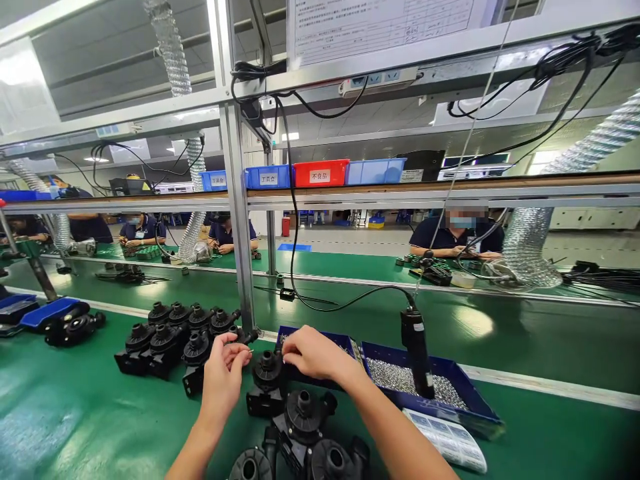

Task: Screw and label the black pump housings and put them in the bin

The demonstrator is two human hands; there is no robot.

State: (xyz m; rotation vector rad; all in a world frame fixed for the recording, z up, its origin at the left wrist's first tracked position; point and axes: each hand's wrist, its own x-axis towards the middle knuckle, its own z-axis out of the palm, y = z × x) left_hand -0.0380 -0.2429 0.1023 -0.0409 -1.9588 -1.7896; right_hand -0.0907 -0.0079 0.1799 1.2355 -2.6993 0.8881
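Observation:
Fingers curled and thumb pinched near a small pale bit, my left hand (226, 373) is raised over the green table beside a group of black pump-like parts (164, 339). My right hand (313, 353) is bent at the fingertips above the edge of a blue tray (345, 343), just right of a single black pump part (268, 371); what its fingertips hold is too small to make out. More black pump parts (304, 415) stand below, between my forearms.
A second blue tray (480, 410) holds small metal pieces, with a hanging black electric screwdriver (416, 353) above it. A label sheet (445, 440) lies in front. A metal post (240, 233) rises behind my hands. People sit across the table.

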